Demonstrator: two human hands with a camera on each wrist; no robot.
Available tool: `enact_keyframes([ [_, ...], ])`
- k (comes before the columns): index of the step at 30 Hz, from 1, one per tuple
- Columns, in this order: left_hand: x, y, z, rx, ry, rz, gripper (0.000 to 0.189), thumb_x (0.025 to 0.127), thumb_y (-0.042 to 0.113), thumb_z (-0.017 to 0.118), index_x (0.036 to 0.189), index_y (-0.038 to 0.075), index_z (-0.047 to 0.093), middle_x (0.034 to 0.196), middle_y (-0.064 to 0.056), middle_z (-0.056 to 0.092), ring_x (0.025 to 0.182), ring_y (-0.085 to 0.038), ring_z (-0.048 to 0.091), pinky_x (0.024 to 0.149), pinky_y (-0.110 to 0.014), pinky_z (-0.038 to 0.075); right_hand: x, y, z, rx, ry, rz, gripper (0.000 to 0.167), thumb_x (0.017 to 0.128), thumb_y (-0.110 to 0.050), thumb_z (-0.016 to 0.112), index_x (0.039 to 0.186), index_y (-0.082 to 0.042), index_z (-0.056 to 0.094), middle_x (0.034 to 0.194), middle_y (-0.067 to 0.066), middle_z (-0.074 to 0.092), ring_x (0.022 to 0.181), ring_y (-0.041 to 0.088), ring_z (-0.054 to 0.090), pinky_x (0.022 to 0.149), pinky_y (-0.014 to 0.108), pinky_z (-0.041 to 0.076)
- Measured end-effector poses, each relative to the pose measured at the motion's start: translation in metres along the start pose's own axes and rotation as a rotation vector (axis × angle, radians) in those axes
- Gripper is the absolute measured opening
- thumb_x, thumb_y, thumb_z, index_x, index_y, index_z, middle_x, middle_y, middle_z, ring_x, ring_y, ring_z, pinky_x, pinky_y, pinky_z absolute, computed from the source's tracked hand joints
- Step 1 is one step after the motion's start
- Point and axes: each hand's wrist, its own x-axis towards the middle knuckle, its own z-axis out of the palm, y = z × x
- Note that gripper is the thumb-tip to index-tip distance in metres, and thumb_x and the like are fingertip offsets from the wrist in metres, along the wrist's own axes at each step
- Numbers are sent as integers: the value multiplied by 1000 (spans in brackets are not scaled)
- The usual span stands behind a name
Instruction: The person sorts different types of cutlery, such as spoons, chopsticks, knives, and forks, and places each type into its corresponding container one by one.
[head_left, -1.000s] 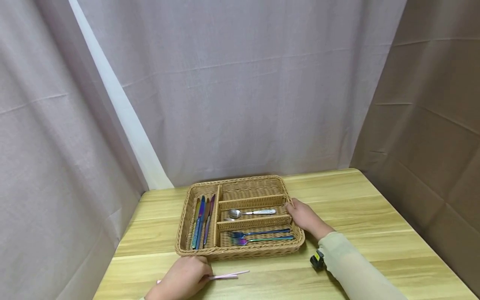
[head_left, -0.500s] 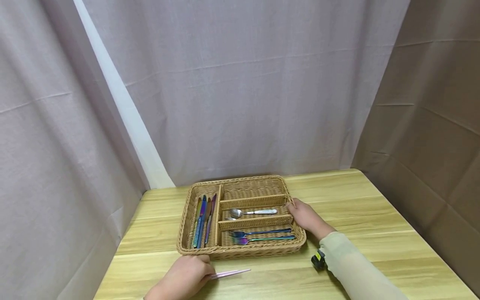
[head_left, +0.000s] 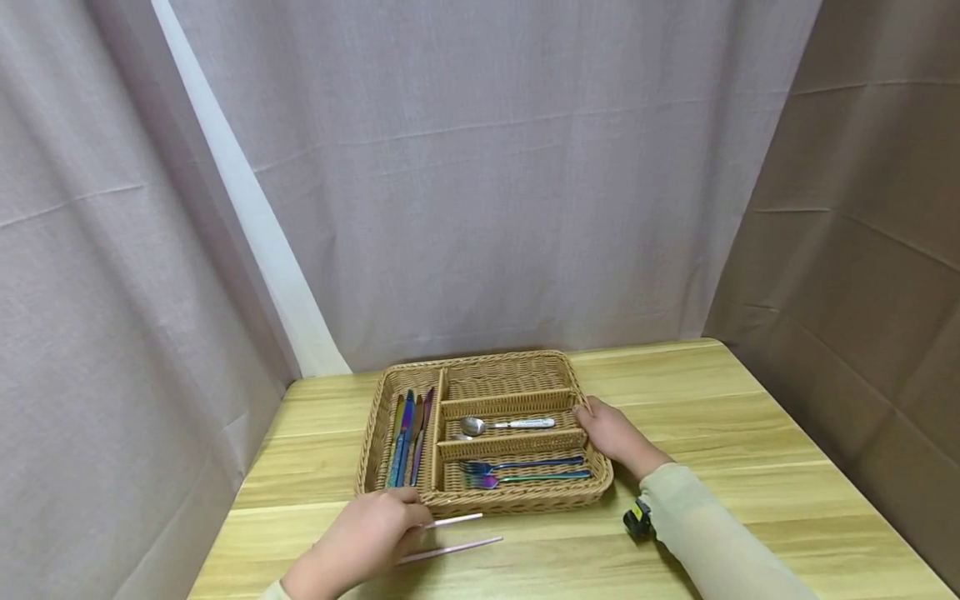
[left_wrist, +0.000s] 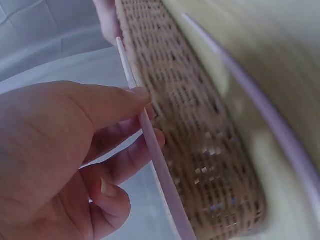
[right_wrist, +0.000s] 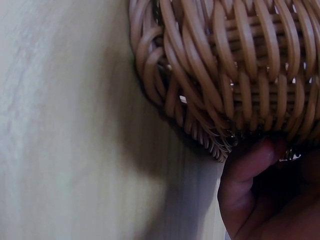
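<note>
My left hand (head_left: 375, 533) pinches a pale pink chopstick (head_left: 459, 520) between thumb and fingertips, just in front of the wicker cutlery basket (head_left: 517, 504). In the left wrist view this held chopstick (left_wrist: 162, 167) runs alongside the basket's rim. A second pink chopstick (head_left: 457, 549) lies on the table, nearer to me. My right hand (head_left: 611, 433) grips the basket's right end; in the right wrist view its fingers (right_wrist: 250, 165) curl at the woven edge, partly in shadow. Knives (head_left: 408, 437) fill the left compartment, spoons (head_left: 513, 424) the middle one, and forks (head_left: 525, 477) the front one.
The basket's back compartment (head_left: 502, 379) shows only bare weave. Wood-grain table (head_left: 750, 467) extends on both sides of the basket. Grey curtains (head_left: 480, 183) hang behind and to the left. A small black device (head_left: 637, 521) sits at my right wrist.
The left hand has lifted one chopstick away from the other and moved slightly up toward the basket's front rim. The second chopstick stays on the table. My right hand keeps its hold.
</note>
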Motion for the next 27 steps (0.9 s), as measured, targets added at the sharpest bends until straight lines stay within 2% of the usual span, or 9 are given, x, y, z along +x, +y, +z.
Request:
enact_keyframes([
  [5,9,-7,-12,9,30,-8,16,92,11,87,91,24,78,88,14,67,74,-1,62,61,-26,55,1,2,0,-7,-3,3,64,120,-31,36,161,18,31,163,41,38,152,59,36,125,68,31],
  [11,28,-17,-21,-13,43,-32,10,96,13,85,97,21,81,90,13,70,76,-2,63,63,-27,57,1,0,-1,-3,-4,0,64,120,-31,36,161,18,33,163,40,39,151,59,37,124,68,31],
  [18,57,-28,-16,-85,38,-42,8,101,16,82,107,22,84,102,12,76,84,-2,68,74,-30,62,0,-2,-1,9,3,-7,61,120,-29,37,159,18,37,159,41,44,149,60,41,123,69,33],
  [27,102,-43,-9,-7,78,-47,9,104,19,80,111,20,85,107,7,80,90,-12,76,76,-35,64,0,0,0,9,15,-20,59,120,-29,38,158,16,40,157,40,47,147,59,44,122,69,35],
])
